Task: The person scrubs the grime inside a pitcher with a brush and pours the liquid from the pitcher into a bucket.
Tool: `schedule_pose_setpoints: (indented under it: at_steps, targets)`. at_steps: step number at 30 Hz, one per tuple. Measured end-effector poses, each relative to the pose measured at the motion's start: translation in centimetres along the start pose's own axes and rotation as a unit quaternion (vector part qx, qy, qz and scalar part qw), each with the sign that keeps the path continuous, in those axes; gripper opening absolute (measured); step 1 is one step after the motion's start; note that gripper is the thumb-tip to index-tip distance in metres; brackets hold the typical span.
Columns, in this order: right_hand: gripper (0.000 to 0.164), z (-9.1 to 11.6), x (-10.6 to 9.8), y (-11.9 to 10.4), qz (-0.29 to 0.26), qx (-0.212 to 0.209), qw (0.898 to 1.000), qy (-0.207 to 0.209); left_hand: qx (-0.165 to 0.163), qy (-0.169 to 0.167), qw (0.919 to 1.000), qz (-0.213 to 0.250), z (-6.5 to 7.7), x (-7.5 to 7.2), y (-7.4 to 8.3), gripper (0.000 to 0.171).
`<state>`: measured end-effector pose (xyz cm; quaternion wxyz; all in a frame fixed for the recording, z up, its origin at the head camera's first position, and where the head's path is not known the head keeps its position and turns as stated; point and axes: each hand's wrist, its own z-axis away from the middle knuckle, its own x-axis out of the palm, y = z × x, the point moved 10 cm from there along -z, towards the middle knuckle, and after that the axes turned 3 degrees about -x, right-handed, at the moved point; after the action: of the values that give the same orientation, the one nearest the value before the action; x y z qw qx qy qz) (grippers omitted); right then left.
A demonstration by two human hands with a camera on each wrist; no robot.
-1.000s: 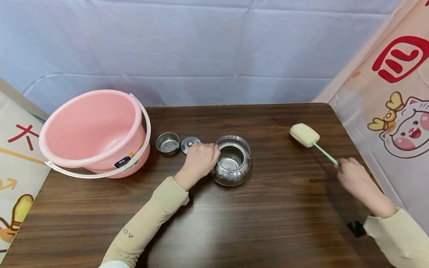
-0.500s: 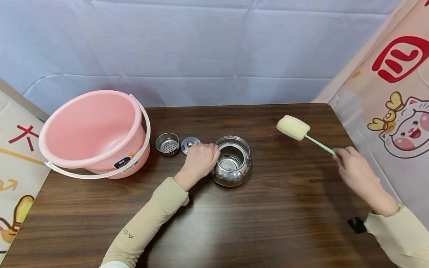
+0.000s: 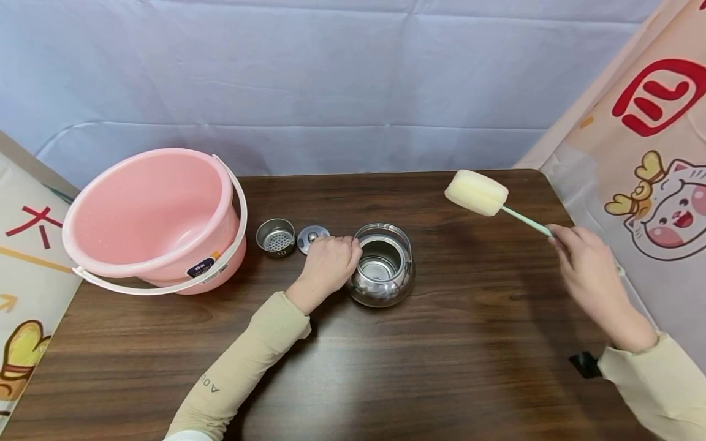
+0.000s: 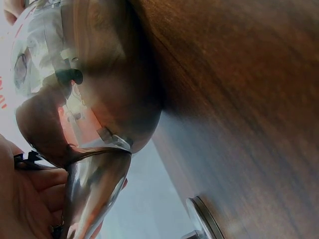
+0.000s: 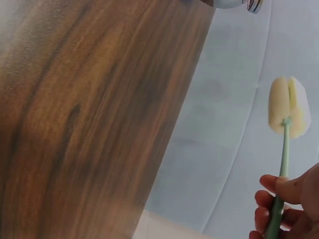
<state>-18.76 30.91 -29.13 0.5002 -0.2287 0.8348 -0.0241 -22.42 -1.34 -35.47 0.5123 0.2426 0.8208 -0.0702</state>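
A shiny steel kettle [image 3: 383, 288] without its lid stands upright on the dark wooden table, its inside visible from above. At its left side my left hand [image 3: 329, 263] grips it; in the left wrist view the fingers [image 4: 52, 191] wrap the tapered spout [image 4: 94, 191]. My right hand [image 3: 587, 272] holds a sponge bottle brush [image 3: 477, 193] by its thin green handle [image 5: 284, 154], fingers and thumb curled round it. The cream sponge head is raised above the table's back right, pointing left, apart from the kettle.
Left of the kettle lie its small round lid [image 3: 313, 237] and a perforated steel strainer [image 3: 276, 237]. A large pink bucket [image 3: 220, 214] with a white handle [image 3: 242, 214] takes up the table's left side. Cloth [image 3: 353, 86] hangs behind the table.
My right hand has lifted the bottle brush, and its sponge head has moved up and to the left. The left hand and the kettle stay in place.
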Motion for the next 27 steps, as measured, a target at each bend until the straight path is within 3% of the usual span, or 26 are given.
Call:
schedule_pose_setpoints:
  at_steps: [15, 27]
  targets:
    - [0.02, -1.4, -1.3, -2.9, -0.011, -0.069, 0.997, 0.043, 0.002, 0.009, 1.0, 0.0, 0.0, -0.1, 0.0, 0.038]
    - [0.022, -3.1, -2.6, -4.8, 0.024, -0.108, 0.992, 0.059, 0.005, 0.017, 0.9998, 0.001, 0.0, -0.3, 0.1, 0.038]
